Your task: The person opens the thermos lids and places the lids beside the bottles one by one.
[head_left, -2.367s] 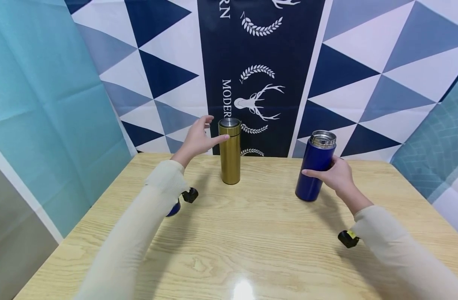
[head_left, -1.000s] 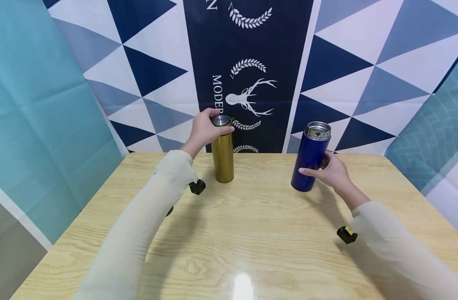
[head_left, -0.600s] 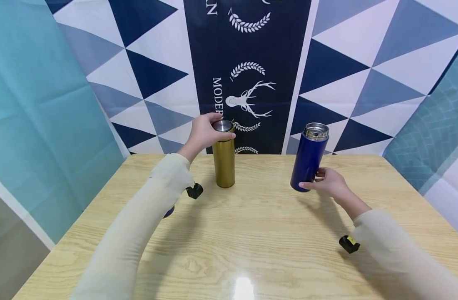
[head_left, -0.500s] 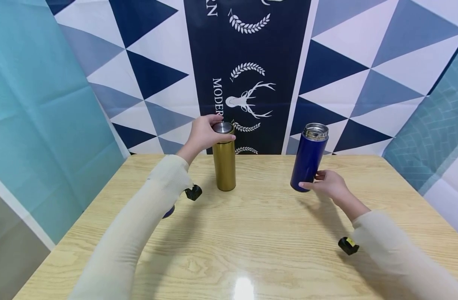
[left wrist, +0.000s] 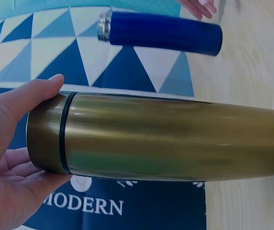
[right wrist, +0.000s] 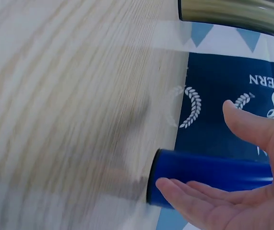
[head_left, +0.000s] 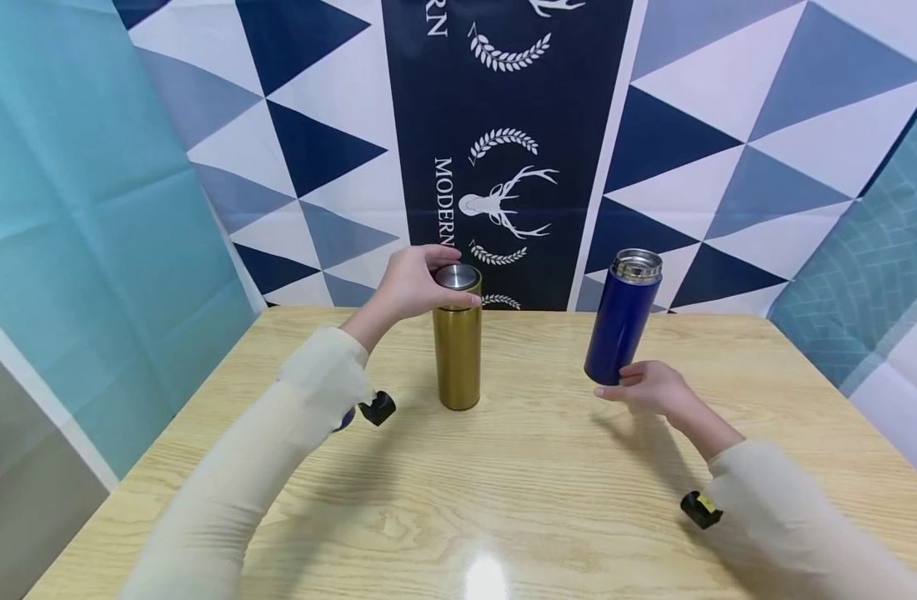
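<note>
The gold flask [head_left: 458,358], upright to the left of the blue flask [head_left: 619,325], is clasped by its lid [left wrist: 43,129] in the left hand [head_left: 413,285]. The right hand [head_left: 648,388] is spread beside the blue flask; contact cannot be told. The lid is probably best held untwisted, the 2 flasks apart.

Left hand [head_left: 412,283]: between fingers [left wrist: 43,186], gold bottle [head_left: 458,358] fills room. Right hand [head_left: 656,388]: blue bottle [head_left: 622,321] beyond fingers. Between bottles: wide passage.
</note>
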Tool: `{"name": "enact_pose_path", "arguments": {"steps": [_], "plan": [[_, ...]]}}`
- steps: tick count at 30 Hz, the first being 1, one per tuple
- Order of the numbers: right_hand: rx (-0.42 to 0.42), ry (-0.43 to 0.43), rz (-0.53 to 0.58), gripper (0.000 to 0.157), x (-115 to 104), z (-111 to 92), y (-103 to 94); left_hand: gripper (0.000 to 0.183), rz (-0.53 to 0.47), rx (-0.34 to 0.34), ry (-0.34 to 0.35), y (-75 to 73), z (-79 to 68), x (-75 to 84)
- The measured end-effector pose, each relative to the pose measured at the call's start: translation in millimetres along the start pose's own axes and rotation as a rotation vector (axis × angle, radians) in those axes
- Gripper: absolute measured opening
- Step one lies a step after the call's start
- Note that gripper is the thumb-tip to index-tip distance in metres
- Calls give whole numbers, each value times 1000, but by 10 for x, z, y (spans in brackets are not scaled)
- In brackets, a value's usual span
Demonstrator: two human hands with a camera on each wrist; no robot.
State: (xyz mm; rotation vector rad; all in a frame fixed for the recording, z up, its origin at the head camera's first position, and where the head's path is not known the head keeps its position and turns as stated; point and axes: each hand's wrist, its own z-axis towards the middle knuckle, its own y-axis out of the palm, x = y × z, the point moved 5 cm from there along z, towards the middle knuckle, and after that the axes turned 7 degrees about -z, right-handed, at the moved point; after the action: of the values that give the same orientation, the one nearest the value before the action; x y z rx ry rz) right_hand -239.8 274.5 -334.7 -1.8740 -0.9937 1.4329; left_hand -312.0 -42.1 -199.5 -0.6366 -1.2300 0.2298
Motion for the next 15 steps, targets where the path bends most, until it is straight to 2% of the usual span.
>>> {"name": "enact_pose_path", "arguments": {"steps": [6,15], "plan": [[-36,-64,-14,78,-147,-11,108,72,-28,-37,15,45,-145,21],[-78,-240,5,73,-414,-18,236,72,-47,-67,51,82,-264,81]]}}
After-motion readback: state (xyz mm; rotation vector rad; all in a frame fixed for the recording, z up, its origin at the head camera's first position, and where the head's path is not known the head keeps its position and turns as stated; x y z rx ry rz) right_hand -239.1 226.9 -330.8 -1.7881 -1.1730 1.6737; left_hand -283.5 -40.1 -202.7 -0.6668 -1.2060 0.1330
